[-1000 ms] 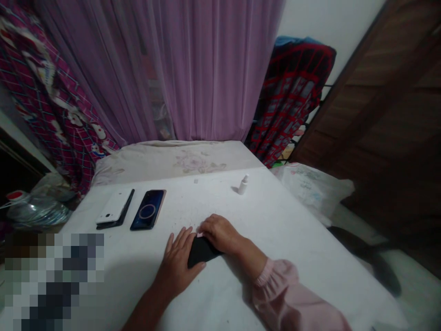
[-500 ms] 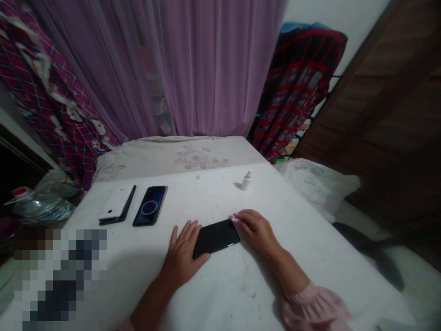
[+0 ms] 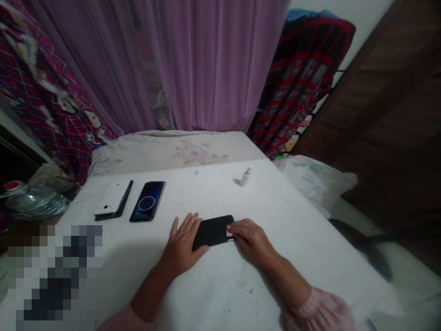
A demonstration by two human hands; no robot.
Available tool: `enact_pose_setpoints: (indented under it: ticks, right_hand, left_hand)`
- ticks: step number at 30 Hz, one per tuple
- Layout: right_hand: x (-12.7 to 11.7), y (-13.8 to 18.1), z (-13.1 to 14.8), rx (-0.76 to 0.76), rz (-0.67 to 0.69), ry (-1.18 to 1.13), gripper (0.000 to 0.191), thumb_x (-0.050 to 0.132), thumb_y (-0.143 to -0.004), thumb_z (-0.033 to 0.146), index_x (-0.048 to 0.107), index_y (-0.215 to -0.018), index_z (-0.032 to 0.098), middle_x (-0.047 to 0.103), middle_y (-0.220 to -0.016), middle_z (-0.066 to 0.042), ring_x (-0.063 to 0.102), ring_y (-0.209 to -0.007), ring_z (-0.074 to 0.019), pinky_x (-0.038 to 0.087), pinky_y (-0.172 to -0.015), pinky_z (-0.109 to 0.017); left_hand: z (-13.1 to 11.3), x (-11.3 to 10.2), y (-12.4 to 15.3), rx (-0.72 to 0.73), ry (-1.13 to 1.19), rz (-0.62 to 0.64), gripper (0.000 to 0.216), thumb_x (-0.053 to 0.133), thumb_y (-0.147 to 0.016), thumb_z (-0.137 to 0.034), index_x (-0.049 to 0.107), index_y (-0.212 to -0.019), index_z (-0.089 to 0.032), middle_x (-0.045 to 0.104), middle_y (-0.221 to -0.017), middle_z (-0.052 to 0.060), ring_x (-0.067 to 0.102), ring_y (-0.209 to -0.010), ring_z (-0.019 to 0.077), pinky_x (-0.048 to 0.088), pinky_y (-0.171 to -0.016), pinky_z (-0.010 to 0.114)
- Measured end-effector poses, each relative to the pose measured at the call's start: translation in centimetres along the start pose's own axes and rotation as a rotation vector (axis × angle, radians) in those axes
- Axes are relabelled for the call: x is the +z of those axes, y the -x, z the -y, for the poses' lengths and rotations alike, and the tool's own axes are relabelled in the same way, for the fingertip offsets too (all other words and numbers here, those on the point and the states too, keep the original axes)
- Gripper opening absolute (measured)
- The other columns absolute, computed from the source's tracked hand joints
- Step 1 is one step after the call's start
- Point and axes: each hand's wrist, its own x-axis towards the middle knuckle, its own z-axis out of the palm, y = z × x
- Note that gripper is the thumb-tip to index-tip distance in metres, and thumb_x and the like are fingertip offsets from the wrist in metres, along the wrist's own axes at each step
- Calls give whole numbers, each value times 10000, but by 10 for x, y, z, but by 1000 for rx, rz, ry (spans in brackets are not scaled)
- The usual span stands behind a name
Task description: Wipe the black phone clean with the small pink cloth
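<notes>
A black smartphone lies flat and face up on the white table top. My left hand rests on its left end, with the thumb along the near edge and the fingers spread. My right hand is at the phone's right end, pinching a small pink cloth against the glass. Most of the cloth is hidden by my fingers.
Left of my hands lie a white phone on a dark one and a dark blue phone with a ring on its screen. A small white spray bottle stands on the white table top. A pillow lies behind.
The black phone has swung round to lie flatter on the table. My right hand with the pink cloth has moved from its far right corner down to its right end.
</notes>
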Motion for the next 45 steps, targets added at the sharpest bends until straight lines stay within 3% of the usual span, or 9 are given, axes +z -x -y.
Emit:
enact_pose_setpoints:
  ticks: [6, 15, 24, 31, 39, 45]
  right_hand:
    - [12, -29, -29, 86, -20, 52, 225, 517, -931, 177, 712, -1020, 248, 758, -971, -59, 685, -889, -190, 542, -816, -359]
    - [-2, 15, -5, 49, -48, -97, 198, 539, -940, 208, 714, -1004, 275, 758, -993, -56, 692, -905, -181, 561, -794, -348]
    - [13, -27, -30, 226, -43, -21, 187, 579, -900, 213, 743, -962, 276, 766, -970, -37, 700, -918, -198, 556, -849, -368]
    - [0, 12, -7, 68, -56, -48, 211, 550, -932, 198, 722, -1016, 287, 761, -999, -43, 704, -907, -173, 574, -786, -324]
    - [13, -26, -28, 120, -48, 58, 215, 543, -921, 179, 729, -991, 261, 764, -972, -48, 695, -899, -194, 554, -813, -355]
    - [13, -10, -1, -47, -57, -34, 202, 538, -937, 155, 708, -995, 249, 762, -972, -50, 691, -876, -171, 553, -785, -323]
  left_hand:
    - [-1, -2, -2, -30, 0, 39, 665, 506, -901, -510, 364, -1459, -175, 407, -1516, 148, 350, -1415, 309, 187, -1167, 587]
    - [0, 2, 0, -18, 6, -4, 658, 494, -906, -507, 356, -1462, -183, 420, -1510, 142, 361, -1410, 306, 177, -1174, 577]
    - [-1, 0, -1, -23, 0, 1, 667, 510, -896, -505, 361, -1462, -186, 431, -1502, 147, 372, -1403, 314, 191, -1168, 573]
    - [-1, 1, 0, -18, 7, -16, 655, 491, -907, -505, 357, -1466, -192, 423, -1509, 137, 362, -1409, 305, 196, -1169, 572]
    - [-1, -1, -2, -31, 24, 29, 659, 519, -892, -508, 385, -1446, -177, 424, -1506, 139, 363, -1408, 313, 204, -1165, 582]
    - [-3, -3, -2, -38, 23, 10, 649, 523, -893, -493, 383, -1444, -179, 427, -1506, 138, 361, -1410, 306, 187, -1175, 571]
